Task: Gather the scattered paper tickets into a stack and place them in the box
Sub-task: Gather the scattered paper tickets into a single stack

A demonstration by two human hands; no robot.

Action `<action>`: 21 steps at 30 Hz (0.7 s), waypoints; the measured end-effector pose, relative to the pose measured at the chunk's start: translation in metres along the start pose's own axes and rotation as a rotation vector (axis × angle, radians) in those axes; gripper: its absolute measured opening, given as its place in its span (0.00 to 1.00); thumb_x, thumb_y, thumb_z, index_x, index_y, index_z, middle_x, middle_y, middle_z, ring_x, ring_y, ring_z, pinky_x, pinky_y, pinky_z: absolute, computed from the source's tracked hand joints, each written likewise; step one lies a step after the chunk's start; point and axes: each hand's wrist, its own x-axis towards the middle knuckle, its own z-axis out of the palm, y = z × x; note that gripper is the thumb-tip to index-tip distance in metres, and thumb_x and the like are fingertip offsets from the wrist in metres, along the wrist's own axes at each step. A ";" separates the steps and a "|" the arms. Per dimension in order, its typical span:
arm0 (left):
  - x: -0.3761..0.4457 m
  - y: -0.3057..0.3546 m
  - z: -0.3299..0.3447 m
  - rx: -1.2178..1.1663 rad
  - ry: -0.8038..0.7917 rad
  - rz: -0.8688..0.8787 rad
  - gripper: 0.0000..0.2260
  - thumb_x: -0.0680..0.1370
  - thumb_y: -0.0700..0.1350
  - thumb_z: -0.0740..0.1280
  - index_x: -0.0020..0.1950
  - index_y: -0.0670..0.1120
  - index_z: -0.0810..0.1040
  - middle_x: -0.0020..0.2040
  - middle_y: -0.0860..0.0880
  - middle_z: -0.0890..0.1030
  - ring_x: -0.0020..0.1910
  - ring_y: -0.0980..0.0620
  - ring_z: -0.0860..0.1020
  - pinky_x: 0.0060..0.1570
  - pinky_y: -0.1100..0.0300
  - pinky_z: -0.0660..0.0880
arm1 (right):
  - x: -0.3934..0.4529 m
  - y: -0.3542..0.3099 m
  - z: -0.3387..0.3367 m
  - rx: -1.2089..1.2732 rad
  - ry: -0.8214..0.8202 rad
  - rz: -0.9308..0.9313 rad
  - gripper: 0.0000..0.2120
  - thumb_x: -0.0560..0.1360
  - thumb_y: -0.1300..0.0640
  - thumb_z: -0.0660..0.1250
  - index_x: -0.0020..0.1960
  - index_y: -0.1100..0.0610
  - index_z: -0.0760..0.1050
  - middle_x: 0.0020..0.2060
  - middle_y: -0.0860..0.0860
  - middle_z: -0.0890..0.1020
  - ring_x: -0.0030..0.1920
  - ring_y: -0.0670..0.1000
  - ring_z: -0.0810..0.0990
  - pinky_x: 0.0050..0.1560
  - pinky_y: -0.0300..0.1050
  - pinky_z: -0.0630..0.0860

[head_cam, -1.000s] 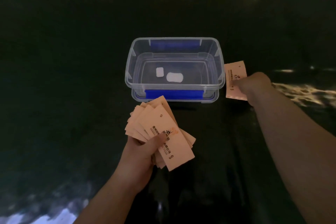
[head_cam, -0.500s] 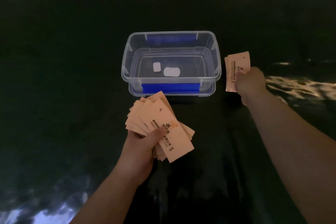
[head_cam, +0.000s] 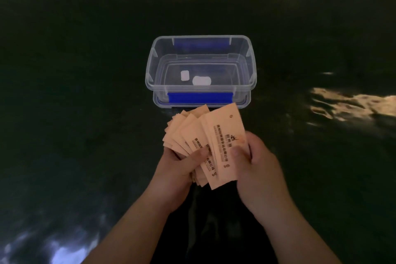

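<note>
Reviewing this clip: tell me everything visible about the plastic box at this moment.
The box is a clear plastic rectangle with rounded corners, lidless and upright on the dark surface, beyond the fanned tickets. A blue clip shows on its near side and another on its far side. It seems to sit on a matching clear piece, perhaps its lid. Two small white patches show at its bottom; no tickets are inside. Neither hand touches it.

Inventory, by count:
- Hands: two, left hand (head_cam: 177,169) and right hand (head_cam: 255,169).
- Paper tickets (head_cam: 205,141): one fanned bundle; at least six separate edges show, exact total cannot be told.
- Clear plastic box (head_cam: 150,70): one, with two blue clips (head_cam: 200,97).
- White patches (head_cam: 201,81) on box floor: two.
- Worktop (head_cam: 75,92): one.
</note>
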 end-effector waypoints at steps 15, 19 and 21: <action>-0.017 -0.014 -0.013 -0.031 -0.069 0.103 0.41 0.65 0.41 0.80 0.75 0.54 0.68 0.67 0.40 0.81 0.65 0.39 0.81 0.61 0.37 0.79 | -0.018 0.017 0.024 -0.327 0.045 -0.214 0.20 0.81 0.47 0.60 0.71 0.46 0.64 0.65 0.41 0.56 0.68 0.44 0.59 0.69 0.51 0.69; -0.018 -0.019 -0.006 0.103 -0.023 0.198 0.31 0.73 0.38 0.76 0.74 0.51 0.70 0.64 0.42 0.83 0.63 0.41 0.82 0.57 0.43 0.81 | -0.020 0.014 0.028 -0.271 -0.041 -0.277 0.20 0.81 0.50 0.59 0.72 0.44 0.64 0.66 0.35 0.53 0.72 0.45 0.58 0.68 0.52 0.71; -0.018 -0.021 -0.002 0.082 0.035 0.216 0.25 0.76 0.36 0.72 0.72 0.50 0.72 0.61 0.43 0.85 0.60 0.42 0.84 0.53 0.45 0.83 | -0.017 0.014 0.029 -0.212 -0.076 -0.264 0.22 0.81 0.49 0.60 0.74 0.43 0.62 0.67 0.34 0.54 0.71 0.45 0.62 0.63 0.48 0.76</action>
